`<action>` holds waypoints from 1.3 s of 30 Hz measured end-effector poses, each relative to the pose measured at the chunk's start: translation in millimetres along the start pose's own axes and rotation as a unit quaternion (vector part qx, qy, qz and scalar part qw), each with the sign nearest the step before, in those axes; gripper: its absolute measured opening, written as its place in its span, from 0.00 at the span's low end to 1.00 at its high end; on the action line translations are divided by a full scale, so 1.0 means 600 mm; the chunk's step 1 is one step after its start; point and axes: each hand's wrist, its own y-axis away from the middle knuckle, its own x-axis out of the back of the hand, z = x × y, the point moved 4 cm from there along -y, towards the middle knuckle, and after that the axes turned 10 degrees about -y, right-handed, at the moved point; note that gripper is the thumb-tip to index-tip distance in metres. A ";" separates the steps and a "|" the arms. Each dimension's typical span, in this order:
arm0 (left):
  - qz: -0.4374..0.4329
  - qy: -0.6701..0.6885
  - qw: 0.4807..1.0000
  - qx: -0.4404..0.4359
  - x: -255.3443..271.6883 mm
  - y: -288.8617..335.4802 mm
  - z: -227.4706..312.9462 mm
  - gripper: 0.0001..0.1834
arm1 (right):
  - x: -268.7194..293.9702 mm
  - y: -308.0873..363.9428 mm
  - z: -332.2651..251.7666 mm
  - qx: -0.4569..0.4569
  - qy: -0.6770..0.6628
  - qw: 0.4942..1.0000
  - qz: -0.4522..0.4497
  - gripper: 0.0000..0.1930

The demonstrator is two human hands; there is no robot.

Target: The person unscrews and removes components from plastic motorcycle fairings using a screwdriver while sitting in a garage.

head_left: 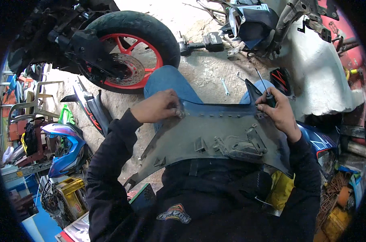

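Observation:
Across my lap lies a dark plastic motorcycle fairing panel (183, 139), its dusty inner side with moulded tabs and brackets facing up. My left hand (160, 108) is closed in a pinch on the panel's far edge, left of its middle. My right hand (277, 115) is closed around the black handle of a screwdriver (270, 99), whose thin shaft points up and slightly left, away from the panel. The thumb and fingertips of that hand also touch the panel's far right corner, below its upright pointed tip. What lies beneath those fingertips is too small to make out.
Ahead on the left stands a motorcycle wheel (130, 48) with a red rim and brake disc. On the concrete floor lie a wrench (225, 86) and a cordless power tool (201, 43). A blue fairing piece (66, 149) and a yellow crate (72, 197) are at left.

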 end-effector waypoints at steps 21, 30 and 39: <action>0.066 0.013 0.998 -0.015 -0.016 0.005 0.039 0.11 | 0.016 0.035 0.078 0.081 0.286 0.955 0.015 0.12; 0.104 0.041 0.994 0.000 -0.030 0.007 0.015 0.11 | 0.002 0.029 0.090 0.065 0.266 0.961 0.027 0.10; 0.124 0.041 0.991 -0.010 -0.031 0.013 0.019 0.12 | -0.005 0.033 0.094 0.055 0.250 0.965 0.055 0.10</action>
